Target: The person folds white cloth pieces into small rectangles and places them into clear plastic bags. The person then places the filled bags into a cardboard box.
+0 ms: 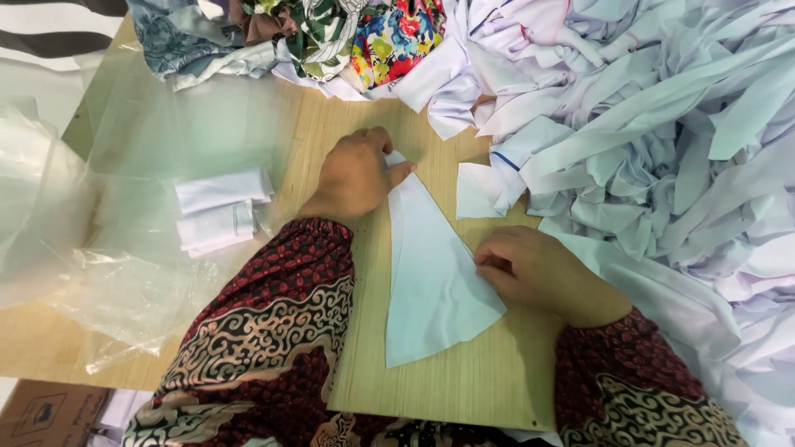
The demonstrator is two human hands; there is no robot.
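Observation:
A pale blue-white triangular piece of cloth lies flat on the wooden table. My left hand pinches its narrow top tip, fingers curled over it. My right hand presses and pinches the cloth's right edge near the wide lower end. Both arms wear dark red patterned sleeves.
A big heap of white and pale blue cloth scraps fills the right side. Colourful printed fabrics lie at the top. Folded white pieces sit inside a clear plastic bag on the left. A cardboard box shows at bottom left.

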